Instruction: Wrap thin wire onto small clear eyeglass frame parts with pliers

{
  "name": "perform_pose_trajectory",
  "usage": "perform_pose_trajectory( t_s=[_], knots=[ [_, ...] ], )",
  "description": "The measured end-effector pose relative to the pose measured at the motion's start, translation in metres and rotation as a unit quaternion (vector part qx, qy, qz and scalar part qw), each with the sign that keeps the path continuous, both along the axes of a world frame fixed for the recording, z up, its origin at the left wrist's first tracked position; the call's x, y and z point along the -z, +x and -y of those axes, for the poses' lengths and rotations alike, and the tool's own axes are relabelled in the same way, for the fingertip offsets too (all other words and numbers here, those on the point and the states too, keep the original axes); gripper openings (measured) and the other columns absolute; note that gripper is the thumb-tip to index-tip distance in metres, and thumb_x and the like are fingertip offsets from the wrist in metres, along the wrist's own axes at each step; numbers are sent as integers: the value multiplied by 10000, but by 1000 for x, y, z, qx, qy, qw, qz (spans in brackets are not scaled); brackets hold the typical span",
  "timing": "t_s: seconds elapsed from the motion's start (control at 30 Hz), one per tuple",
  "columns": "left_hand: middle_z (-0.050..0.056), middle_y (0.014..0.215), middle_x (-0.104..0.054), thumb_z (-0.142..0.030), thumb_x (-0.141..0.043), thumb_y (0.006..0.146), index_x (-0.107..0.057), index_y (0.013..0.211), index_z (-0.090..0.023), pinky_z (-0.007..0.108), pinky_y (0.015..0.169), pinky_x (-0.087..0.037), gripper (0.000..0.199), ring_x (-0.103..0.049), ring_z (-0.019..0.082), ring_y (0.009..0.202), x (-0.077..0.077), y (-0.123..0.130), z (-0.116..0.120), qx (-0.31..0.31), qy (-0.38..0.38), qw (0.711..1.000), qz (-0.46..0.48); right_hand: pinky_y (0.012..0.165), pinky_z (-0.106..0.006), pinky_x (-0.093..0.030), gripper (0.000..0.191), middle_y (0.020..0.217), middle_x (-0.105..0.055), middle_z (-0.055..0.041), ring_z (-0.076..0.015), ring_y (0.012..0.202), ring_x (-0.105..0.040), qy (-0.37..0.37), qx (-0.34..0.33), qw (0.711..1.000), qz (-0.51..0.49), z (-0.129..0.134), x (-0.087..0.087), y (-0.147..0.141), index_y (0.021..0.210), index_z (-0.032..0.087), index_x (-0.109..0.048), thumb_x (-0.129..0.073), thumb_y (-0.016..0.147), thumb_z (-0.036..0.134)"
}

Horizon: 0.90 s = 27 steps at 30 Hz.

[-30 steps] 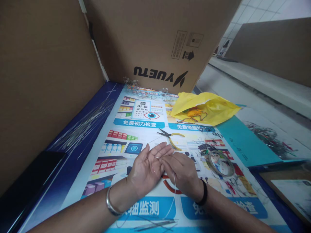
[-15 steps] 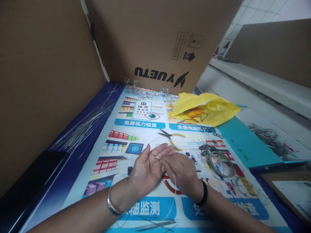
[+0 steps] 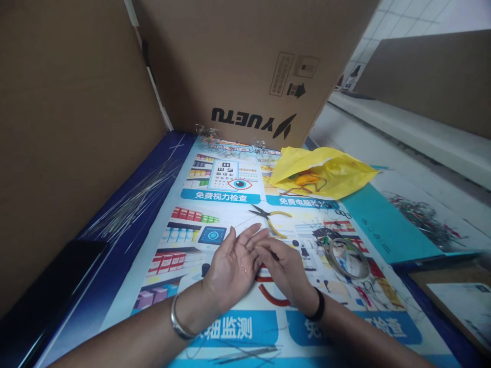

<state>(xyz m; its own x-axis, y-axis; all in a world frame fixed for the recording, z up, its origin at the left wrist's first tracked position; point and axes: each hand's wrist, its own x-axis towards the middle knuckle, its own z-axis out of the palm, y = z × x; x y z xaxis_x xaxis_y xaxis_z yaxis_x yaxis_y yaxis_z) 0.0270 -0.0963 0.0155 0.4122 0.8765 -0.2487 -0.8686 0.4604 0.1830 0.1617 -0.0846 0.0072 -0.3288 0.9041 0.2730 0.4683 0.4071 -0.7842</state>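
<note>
My left hand lies palm up with its fingers stretched out, and a few tiny reddish specks show in the palm. Its wrist wears a silver bangle. Against its fingertips, my right hand is closed in a pinch. A thin pale wire showed in that pinch a moment earlier; now it is barely visible. Just beyond the hands are yellow-handled pliers, jaws apart, with a fine strand beside them. A curved red-orange piece, apparently printed on the poster sheet, shows below my right hand.
A coil of wire lies to the right. Behind it is a yellow pouch with orange thread inside. Long thin wires lie at left, near a black flat object. Cardboard panels wall the back and left. Tangled scraps sit far right.
My right hand has turned slightly, its fingers still pinched at the left fingertips. The pale wire that looped down from it no longer shows clearly. The left hand has hardly moved.
</note>
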Motion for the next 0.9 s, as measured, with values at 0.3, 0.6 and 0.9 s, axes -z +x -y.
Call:
perform_pose_trajectory(
  t_s=[0.3, 0.6, 0.9],
  knots=[
    [106, 1124, -579, -458, -397, 852, -467, 1209, -206, 293, 915, -363, 443, -574, 163, 924, -3, 0, 0, -1, 5, 1000, -13, 608, -224, -477, 195, 773, -647, -13, -117, 656, -600, -76, -19, 994, -76, -1, -1, 0, 868, 189, -620, -449, 869, 283],
    [131, 1153, -566, -470, -397, 848, -453, 1225, -154, 298, 930, -375, 494, -556, 194, 1024, -3, 0, -1, -8, -9, 1000, -18, 551, -235, -471, 243, 741, -632, -30, -108, 588, -572, -203, -76, 957, -192, -7, -10, 2, 843, 157, -619, -480, 848, 356],
    [169, 1226, -516, -445, -419, 845, -486, 1165, -113, 345, 993, -345, 467, -428, 264, 1199, -2, -8, -9, -31, -16, 999, -21, 389, -169, -251, 273, 514, -515, 17, -40, 404, -407, -381, -147, 849, -335, -9, -6, 3, 720, 112, -607, -551, 811, 363]
  ],
)
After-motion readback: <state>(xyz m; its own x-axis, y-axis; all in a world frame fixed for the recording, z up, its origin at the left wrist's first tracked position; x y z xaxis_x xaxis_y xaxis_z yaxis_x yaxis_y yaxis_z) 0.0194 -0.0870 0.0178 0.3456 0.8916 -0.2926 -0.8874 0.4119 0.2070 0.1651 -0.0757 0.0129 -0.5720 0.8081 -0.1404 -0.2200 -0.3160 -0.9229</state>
